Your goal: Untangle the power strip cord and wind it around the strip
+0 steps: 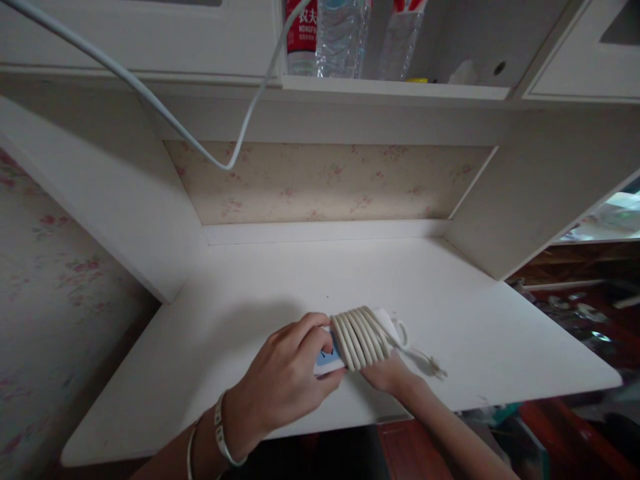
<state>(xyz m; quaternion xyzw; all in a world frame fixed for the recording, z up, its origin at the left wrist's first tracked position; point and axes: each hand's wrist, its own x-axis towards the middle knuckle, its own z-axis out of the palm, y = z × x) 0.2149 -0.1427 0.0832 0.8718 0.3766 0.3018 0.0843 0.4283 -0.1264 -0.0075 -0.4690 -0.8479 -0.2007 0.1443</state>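
A white power strip (384,319) with a blue label is held just over the desk's front half, its off-white cord (357,339) wound round it in several tight turns. My left hand (293,370) grips its left end, thumb and fingers closed on the labelled part. From below, my right hand (387,375) reaches under the wound cord and holds the strip there; its fingers are mostly hidden behind the bundle. At the right, a loop of cord and a loose cord end (436,367) stick out over the desk; the exact form of that end is blurred.
The white desk (280,280) has upright side panels and a floral back panel (325,183). Overhead, a shelf (400,87) carries plastic bottles (340,40). A pale cable (165,113) hangs across the upper left. Cluttered items lie beyond the desk's right edge.
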